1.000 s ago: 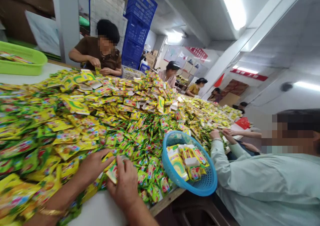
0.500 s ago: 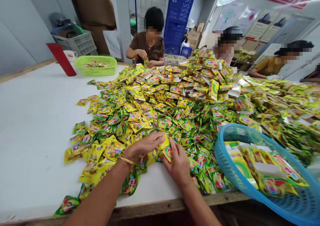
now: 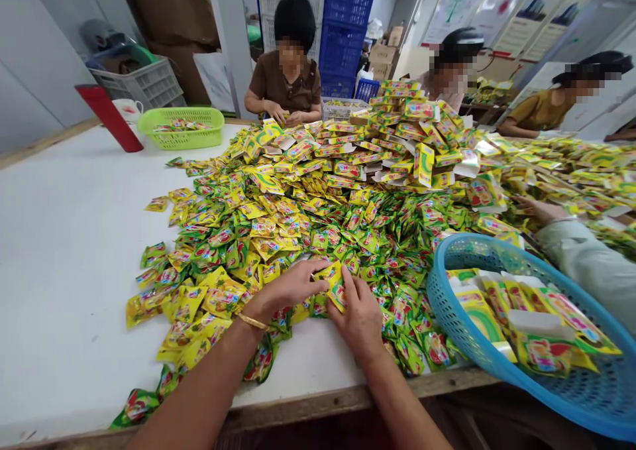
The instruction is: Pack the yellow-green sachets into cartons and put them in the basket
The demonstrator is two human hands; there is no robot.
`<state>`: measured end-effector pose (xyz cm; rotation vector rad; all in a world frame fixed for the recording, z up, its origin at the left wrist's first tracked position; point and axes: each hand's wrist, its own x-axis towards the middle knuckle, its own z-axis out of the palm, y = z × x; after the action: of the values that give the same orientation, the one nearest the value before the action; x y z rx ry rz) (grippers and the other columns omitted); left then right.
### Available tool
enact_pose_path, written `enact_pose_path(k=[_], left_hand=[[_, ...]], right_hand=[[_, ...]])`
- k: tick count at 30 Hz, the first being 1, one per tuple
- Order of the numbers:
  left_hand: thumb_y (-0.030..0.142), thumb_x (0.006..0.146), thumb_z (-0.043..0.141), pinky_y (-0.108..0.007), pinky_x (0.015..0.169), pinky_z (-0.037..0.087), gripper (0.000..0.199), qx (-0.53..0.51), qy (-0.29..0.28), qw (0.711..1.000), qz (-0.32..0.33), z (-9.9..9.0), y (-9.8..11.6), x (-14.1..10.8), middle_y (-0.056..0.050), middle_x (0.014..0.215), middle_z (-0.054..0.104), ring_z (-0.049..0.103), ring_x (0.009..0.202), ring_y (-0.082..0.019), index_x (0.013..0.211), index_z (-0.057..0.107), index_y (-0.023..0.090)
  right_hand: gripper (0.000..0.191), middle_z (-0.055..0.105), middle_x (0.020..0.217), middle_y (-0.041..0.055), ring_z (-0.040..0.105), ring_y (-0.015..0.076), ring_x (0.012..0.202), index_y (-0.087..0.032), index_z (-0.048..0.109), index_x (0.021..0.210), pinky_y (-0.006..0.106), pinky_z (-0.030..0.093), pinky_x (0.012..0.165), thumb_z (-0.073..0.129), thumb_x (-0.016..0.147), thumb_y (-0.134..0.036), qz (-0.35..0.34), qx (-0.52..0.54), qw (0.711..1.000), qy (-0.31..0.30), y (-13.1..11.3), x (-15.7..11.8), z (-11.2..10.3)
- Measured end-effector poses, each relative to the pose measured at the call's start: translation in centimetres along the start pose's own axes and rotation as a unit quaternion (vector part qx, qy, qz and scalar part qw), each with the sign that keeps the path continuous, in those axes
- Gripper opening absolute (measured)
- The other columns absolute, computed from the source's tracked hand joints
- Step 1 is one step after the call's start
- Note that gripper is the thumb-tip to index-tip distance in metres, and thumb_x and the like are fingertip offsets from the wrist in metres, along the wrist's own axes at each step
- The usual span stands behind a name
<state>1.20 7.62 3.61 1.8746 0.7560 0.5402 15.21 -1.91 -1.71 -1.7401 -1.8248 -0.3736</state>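
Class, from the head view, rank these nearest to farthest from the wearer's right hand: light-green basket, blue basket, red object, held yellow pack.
1. Yellow pack, touching the right hand.
2. Blue basket, to the right.
3. Light-green basket, far left on the table.
4. Red object, left of that basket.

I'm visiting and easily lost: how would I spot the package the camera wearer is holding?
Find the big white table and its heap of packets. At the heap's near side, between the left hand, with a gold-coloured bracelet, and the right hand, is a small yellow-and-green package. Unlike the loose packets around it, it is held in both hands.
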Motion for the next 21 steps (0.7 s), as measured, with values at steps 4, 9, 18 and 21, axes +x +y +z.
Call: enact_pose_path(k=[4, 9, 18, 21], left_hand=[[0.013, 0.067, 0.056, -0.028, 0.084, 0.045, 0.034, -0.045, 0.044, 0.998, -0.031, 0.2, -0.7, 0.3, -0.004, 0.101, 0.068, 0.059, 0.094, -0.018, 0.099, 0.066, 0.015], [0.017, 0.066, 0.059, -0.022, 0.063, 0.041, 0.014, -0.037, 0.070, 0.996, -0.052, 1.6, -0.6, 0.5, 0.002, 0.068, 0.059, 0.052, 0.067, -0.012, 0.078, 0.066, 0.014], [0.024, 0.070, 0.056, -0.021, 0.055, 0.031, 0.018, 0.084, 0.117, 0.985, -0.097, 1.4, -0.3, 0.2, 0.005, 0.052, 0.044, 0.040, 0.057, -0.010, 0.055, 0.057, 0.015], [0.024, 0.073, 0.051, -0.021, 0.053, 0.027, 0.026, 0.093, 0.091, 0.988, -0.084, 1.6, 0.0, 0.1, 0.005, 0.049, 0.039, 0.036, 0.053, -0.009, 0.049, 0.052, 0.015]], right_hand=[[0.062, 0.057, 0.106, 0.0120, 0.054, 0.0236, 0.091, -0.015, 0.031, 0.140, 0.035, 0.046, 0.075, 0.049, 0.084, -0.034, -0.007, -0.016, 1.000, -0.011, 0.1, 0.1, 0.2], [0.062, 0.058, 0.103, 0.0119, 0.054, 0.0231, 0.088, -0.013, 0.032, 0.139, 0.034, 0.045, 0.072, 0.050, 0.085, -0.039, 0.002, -0.029, 1.000, 0.004, 0.3, 0.1, 0.2], [0.056, 0.058, 0.109, 0.0126, 0.052, 0.0235, 0.094, -0.014, 0.036, 0.137, 0.035, 0.042, 0.076, 0.049, 0.086, -0.036, -0.024, -0.057, 0.998, -0.003, -0.4, 0.2, 0.2], [0.057, 0.058, 0.108, 0.0123, 0.051, 0.0237, 0.094, -0.014, 0.035, 0.137, 0.036, 0.041, 0.077, 0.049, 0.087, -0.035, -0.019, -0.056, 0.998, -0.014, -0.3, 0.1, 0.2]])
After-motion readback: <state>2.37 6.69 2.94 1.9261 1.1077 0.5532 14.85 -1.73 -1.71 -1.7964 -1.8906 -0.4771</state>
